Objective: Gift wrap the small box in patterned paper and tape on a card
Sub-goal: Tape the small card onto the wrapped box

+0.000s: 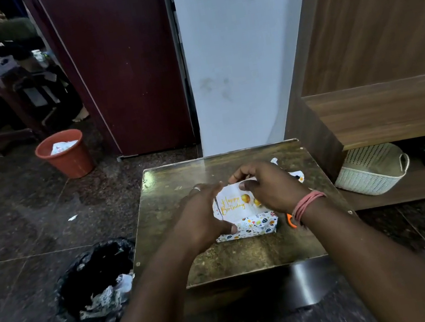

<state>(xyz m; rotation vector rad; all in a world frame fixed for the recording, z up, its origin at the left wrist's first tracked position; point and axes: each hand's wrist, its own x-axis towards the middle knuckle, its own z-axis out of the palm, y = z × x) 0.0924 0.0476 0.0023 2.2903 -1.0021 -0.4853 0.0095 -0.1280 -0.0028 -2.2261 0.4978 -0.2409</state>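
Wrapped box point(248, 228), patterned paper: on small table point(249, 255), near its middle. White "Happy Birthday" card point(236, 203): flat on top of box. Left hand point(201, 216): fingers over card's left edge, thumb against box front, holding box. Right hand point(269, 185): fingers curled over card's far right corner, pinching something small; what, cannot tell. Orange scissors handle point(291, 220): beside right wrist. Black-lined bin point(97, 287): floor, left of table.

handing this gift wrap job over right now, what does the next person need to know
Left hand: grips the left end of the wrapped box and the card's edge.
Right hand: fingers curled at the Happy Birthday card, which lies on top of the box on the small table.
Done: box wrapped in patterned paper.
Left: tape the card on; no tape visible. Orange-handled scissors lie under the right wrist.
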